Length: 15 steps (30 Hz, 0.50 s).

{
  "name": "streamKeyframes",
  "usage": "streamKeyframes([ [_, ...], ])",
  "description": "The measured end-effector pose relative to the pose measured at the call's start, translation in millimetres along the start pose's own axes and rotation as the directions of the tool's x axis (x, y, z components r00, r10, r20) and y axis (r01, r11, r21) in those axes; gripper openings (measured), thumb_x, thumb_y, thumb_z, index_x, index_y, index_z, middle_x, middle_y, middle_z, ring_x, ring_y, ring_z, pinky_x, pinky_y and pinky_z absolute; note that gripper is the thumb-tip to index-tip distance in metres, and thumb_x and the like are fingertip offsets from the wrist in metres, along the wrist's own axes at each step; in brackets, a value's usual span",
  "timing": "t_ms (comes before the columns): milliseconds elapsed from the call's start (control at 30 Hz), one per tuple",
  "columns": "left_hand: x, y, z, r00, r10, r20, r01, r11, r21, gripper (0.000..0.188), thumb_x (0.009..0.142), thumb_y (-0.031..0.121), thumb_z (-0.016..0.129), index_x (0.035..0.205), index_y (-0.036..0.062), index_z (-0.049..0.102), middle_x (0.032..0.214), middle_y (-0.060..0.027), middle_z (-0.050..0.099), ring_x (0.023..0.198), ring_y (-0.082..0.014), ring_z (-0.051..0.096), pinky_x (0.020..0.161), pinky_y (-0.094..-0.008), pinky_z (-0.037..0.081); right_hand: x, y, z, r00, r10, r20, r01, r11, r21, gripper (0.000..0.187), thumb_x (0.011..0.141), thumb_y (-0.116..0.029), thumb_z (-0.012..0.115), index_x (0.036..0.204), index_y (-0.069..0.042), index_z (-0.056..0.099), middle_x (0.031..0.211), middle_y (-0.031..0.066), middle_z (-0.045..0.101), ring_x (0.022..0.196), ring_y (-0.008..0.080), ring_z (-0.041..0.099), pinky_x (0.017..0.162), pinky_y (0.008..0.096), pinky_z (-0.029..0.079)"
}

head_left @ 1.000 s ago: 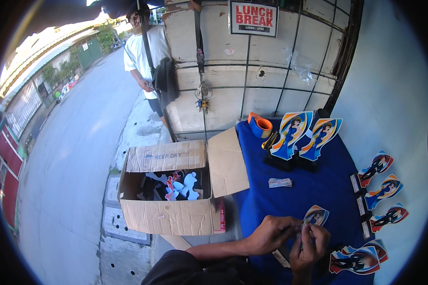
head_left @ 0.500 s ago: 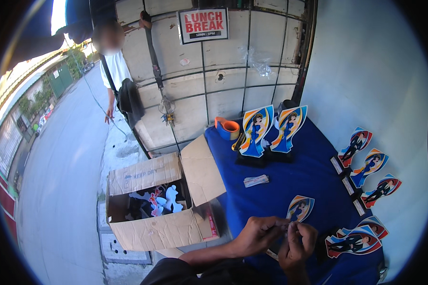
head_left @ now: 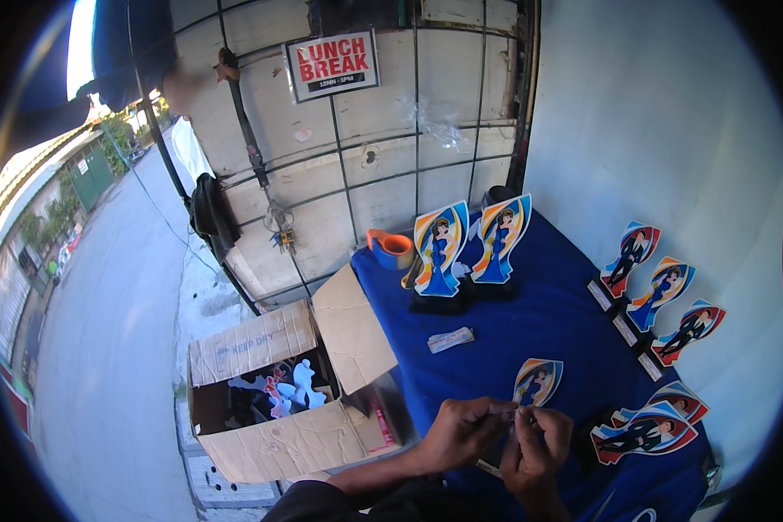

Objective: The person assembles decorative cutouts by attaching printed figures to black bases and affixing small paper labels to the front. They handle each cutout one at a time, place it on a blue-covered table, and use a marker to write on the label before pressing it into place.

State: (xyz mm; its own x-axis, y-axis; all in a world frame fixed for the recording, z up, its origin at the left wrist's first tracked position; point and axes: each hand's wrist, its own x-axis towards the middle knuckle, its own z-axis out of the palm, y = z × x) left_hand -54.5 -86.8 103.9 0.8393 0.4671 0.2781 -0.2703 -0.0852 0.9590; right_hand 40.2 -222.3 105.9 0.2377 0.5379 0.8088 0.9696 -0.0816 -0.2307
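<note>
Over the near part of the blue-covered table, my left hand (head_left: 464,430) and my right hand (head_left: 535,445) meet fingertip to fingertip, both pinched. Whatever is between the fingers is too small to make out. Just beyond them stands a trophy plaque (head_left: 538,379) with a figure in a blue gown; my hands hide its lower part. A small strip of printed labels (head_left: 451,339) lies flat farther back. To the right of my right hand, two overlapping plaques (head_left: 648,435) with suited figures lean over the table.
Two gown plaques (head_left: 441,250) on black bases stand at the back, beside an orange and blue tape dispenser (head_left: 393,249). More plaques (head_left: 661,291) line the right wall. Left of the table, an open cardboard box (head_left: 278,452) holds cut-out pieces. Behind is a gridded panel (head_left: 370,157) with a sign.
The view has turned slightly, so the table and box sit a bit farther left. My hands stay pinched together in front of the plaque. The person at the back left is now mostly hidden.
</note>
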Motion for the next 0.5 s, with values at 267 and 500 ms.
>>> streamKeyframes([
  [267,1,0,-6,0.997,-0.059,-0.048,0.054,0.994,-0.097,0.02,0.106,0.012,0.06,0.112,-0.0043,0.069,0.072,-0.0037,0.066,0.056,-0.0033,0.053,0.047,-0.0217,0.04,85,12,-69,0.94,-0.111,-0.323,0.103,0.994,-0.041,0.034,0.088,-0.012,0.071,0.121,-0.001,0.066,0.11,0.0165,0.063,0.093,0.0276,0.061,0.076,0.041,0.05],
  [500,3,1,-3,0.993,-0.013,-0.119,-0.018,0.966,-0.258,0.019,0.104,0.007,0.061,0.116,-0.0025,0.071,0.074,-0.0009,0.066,0.058,-0.003,0.053,0.049,-0.0215,0.04,60,4,-3,0.998,-0.064,0.021,0.062,0.996,0.068,0.028,0.079,-0.001,0.074,0.107,-0.002,0.071,0.104,0.0128,0.062,0.089,0.0298,0.061,0.07,0.0403,0.051],
])
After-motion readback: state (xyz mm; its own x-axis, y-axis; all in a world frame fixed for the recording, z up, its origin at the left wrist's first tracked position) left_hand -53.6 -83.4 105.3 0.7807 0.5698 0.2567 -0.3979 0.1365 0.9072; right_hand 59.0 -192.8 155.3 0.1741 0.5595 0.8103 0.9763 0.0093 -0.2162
